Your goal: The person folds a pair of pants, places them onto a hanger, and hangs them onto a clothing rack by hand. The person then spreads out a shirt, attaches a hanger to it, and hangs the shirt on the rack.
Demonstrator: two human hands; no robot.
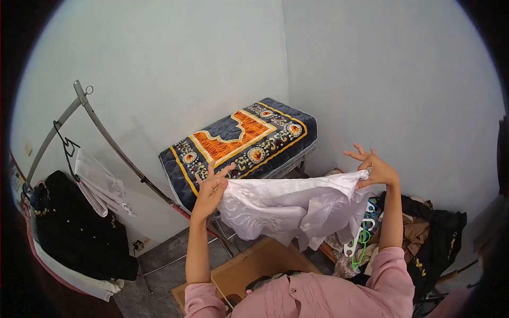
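Observation:
A white embroidered cloth [297, 209] is stretched between my two hands, its upper edge nearly straight and its lower part hanging in loose folds. My left hand [212, 193] pinches the cloth's left corner, with some fingers raised. At the opposite corner, my right hand [374, 169] pinches between thumb and finger, the other fingers spread upward. Behind the cloth stands a table covered by a dark patterned mat [238, 138] with orange panels and yellow borders. The cloth hides the table's near right edge.
Left, a metal rack [114, 143] carries a black garment [79, 228] and a white cloth on a black hanger [66, 148]. Clothes [440, 233] and green and white hangers [363, 238] are piled at right. Cardboard [265, 265] lies below the cloth. Walls meet behind the table.

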